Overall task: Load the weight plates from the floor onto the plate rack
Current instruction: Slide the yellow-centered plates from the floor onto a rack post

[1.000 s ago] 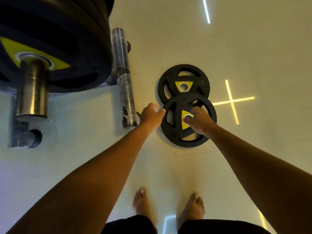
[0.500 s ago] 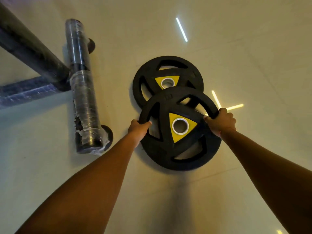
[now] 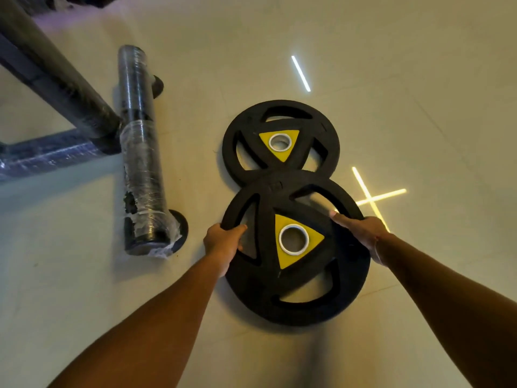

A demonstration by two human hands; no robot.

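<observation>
Two black plates with yellow triangular hubs lie on the pale floor (image 3: 419,79). The near plate (image 3: 296,289) sits between the two hands, and its far edge overlaps the near edge of the far plate (image 3: 246,130), which lies flat just beyond it.

The left hand (image 3: 223,245) grips the near plate's left rim: the thumb lies over the top face at the left grip slot and the fingers curl round the outer edge, out of sight beneath. The right hand (image 3: 363,233) grips the right rim at the upper right slot, with the thumb stretched along the rim's inner edge and the fingers wrapped over the outside. Both hands are thus clamped on the same plate, on opposite sides of its hub, with the forearms running in from the bottom corners of the view. Whether the plate is lifted clear of the floor cannot be told; a dark shadow shows under its near edge.

To the left, well apart from the plates, the rack (image 3: 140,163) shows only its base: a plastic-wrapped black tube lying along the floor with round feet, joined by other dark tubes running off toward the upper left. Bright strips of reflected light cross the floor to the right of the plates, one cross-shaped reflection (image 3: 375,197) just behind the right hand.
</observation>
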